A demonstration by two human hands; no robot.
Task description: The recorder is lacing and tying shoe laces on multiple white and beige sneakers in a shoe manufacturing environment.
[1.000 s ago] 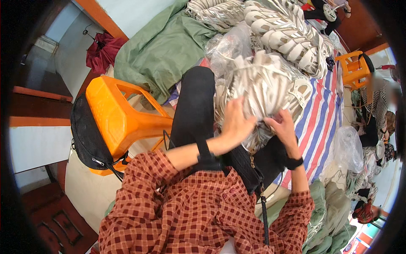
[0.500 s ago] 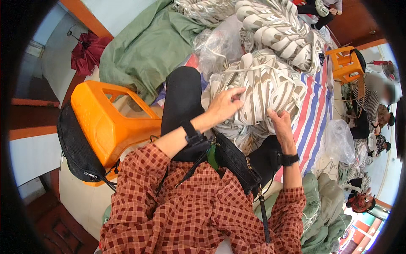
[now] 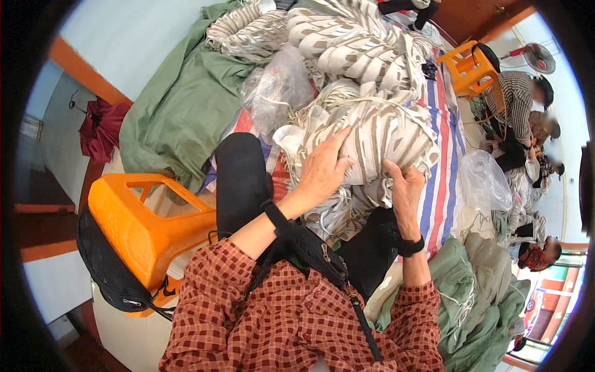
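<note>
On the ground before me lies a bundle of white and tan shoe uppers (image 3: 372, 133), nested into a thick curved roll. Loose pale laces hang around it. My left hand (image 3: 325, 166) rests on the bundle's left side, its index finger stretched out and its thumb apart. At the near right edge, my right hand (image 3: 407, 189) grips the bundle; its thumb presses on top and the other fingers curl partly out of sight. Beyond lies a longer roll of similar uppers (image 3: 353, 53). A clear plastic bag (image 3: 279, 87) sits just left of both rolls.
Striped sheeting (image 3: 443, 180) lies under the bundles. An orange stool (image 3: 133, 226) stands at my left, green cloth (image 3: 186, 105) beyond it. Another clear bag (image 3: 486, 180) and more green cloth (image 3: 462, 279) lie to the right. Several people (image 3: 517, 108) sit farther right, near another orange stool (image 3: 468, 68).
My left hand has settled onto the bundle from a more lifted, curled pose. The bundle has turned and looks more tightly gathered. My right hand stays at its near right edge. The view has shifted.
</note>
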